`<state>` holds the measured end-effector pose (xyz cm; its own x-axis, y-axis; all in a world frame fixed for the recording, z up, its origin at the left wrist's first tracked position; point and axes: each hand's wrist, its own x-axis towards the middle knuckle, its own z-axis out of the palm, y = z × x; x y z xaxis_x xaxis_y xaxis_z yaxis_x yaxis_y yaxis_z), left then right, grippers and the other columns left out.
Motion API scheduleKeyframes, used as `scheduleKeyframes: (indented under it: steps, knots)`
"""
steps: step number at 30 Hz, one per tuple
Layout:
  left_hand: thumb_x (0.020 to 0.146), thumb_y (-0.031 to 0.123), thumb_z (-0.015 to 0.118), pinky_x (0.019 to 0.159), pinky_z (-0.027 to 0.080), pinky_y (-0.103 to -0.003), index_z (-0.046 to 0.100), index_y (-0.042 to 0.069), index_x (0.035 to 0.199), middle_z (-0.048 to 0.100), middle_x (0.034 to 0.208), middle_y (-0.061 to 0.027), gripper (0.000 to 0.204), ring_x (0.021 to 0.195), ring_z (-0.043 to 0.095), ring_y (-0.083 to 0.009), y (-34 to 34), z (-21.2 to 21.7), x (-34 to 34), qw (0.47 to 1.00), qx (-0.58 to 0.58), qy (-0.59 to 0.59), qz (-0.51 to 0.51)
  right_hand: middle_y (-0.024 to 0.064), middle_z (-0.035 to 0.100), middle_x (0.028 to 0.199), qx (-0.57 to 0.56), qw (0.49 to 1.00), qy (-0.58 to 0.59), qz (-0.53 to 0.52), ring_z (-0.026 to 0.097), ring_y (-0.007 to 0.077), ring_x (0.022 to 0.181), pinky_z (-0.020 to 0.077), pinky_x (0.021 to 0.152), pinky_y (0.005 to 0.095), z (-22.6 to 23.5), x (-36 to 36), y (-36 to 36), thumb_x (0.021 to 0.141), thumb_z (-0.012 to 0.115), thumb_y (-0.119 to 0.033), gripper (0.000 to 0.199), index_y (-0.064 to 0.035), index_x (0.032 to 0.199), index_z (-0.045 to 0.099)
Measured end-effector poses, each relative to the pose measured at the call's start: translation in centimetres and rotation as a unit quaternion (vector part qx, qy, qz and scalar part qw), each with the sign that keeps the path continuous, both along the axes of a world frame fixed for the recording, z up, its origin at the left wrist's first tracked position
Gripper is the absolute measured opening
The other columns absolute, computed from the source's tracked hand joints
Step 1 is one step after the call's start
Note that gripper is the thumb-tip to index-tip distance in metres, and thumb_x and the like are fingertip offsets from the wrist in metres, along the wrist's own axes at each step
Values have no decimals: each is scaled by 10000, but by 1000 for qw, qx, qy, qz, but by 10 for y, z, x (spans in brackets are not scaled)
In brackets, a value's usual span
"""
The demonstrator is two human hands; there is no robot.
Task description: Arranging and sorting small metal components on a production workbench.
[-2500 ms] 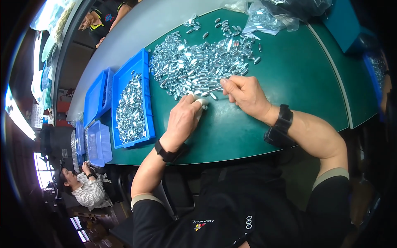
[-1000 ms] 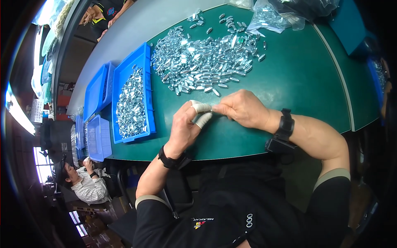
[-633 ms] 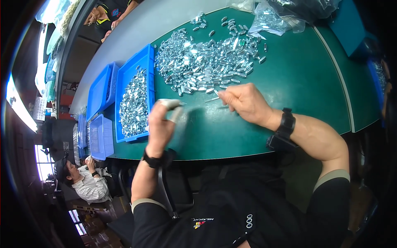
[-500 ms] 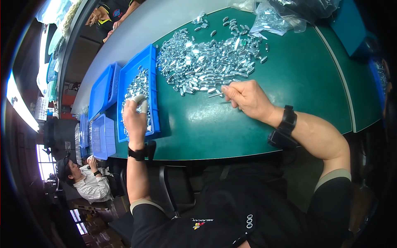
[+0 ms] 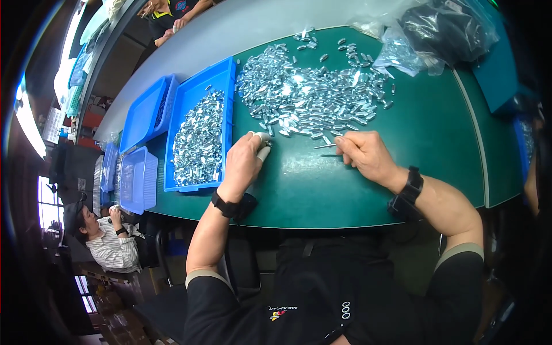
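Metal pieces (image 5: 310, 95), small, shiny and oblong, lie in a broad loose pile on the green table (image 5: 443, 126), beyond both hands, with a few strays scattered around its far and right edges. More metal pieces fill much of a blue tray (image 5: 215, 76) just left of the pile, leaving its far end mostly bare.

The right hand (image 5: 371, 158) is closed, pinching a thin metal rod (image 5: 325, 146) between thumb and forefinger. The rod points left, over the table near the pile's closest edge.

The left hand (image 5: 242, 164) is near the tray's right wall and the pile's near left corner. White covers (image 5: 263, 154) wrap its thumb and a fingertip, which are close together with a narrow gap; whether a piece sits between them is too small to tell. A black band circles each wrist.

Left of the tray are another blue tray (image 5: 141, 118) and a pale violet-blue basket (image 5: 138, 183). At the far right of the pile, a clear bag (image 5: 398, 53) holds metal pieces, next to a dark bundle (image 5: 443, 31) in clear plastic. One person (image 5: 115, 247) in a striped shirt is at the left; another (image 5: 179, 12), in black, is across the table.
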<state>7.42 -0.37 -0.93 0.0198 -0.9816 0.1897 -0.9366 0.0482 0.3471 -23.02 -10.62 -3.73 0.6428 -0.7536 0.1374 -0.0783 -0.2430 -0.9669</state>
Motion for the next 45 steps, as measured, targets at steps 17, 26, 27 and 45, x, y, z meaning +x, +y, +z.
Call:
scheduleKeyframes:
  steps: [17,26,27,45]
  knots:
    - [893,47,820,723,557,-317,720,26,1052,725,966,-99,189,834,706,-201,-6,-4,-50,940,113,309,-94,58,679,717,-43,999,13,25,598,112,573,455,531,255,6,6,-1,1045,601,-83,230,20,883,727]
    - [893,48,822,707,553,-313,715,28,1032,715,931,-89,177,793,694,-187,-4,-10,-53,931,85,341,-102,68,679,730,-82,994,45,59,610,133,580,465,539,282,6,-1,2,1021,595,-35,198,11,872,716]
    - [890,52,824,705,552,-319,714,30,1028,714,928,-89,177,792,694,-196,-3,-10,-54,932,79,334,-114,68,679,730,-82,994,45,61,610,133,580,465,539,282,6,0,3,1021,595,-35,198,11,872,716]
    - [838,64,856,711,549,-387,695,52,977,711,908,-94,213,832,696,-303,4,-13,-58,938,-34,264,-223,100,663,726,-132,984,78,89,646,259,613,489,560,376,6,13,29,1033,672,-161,233,-25,846,706]
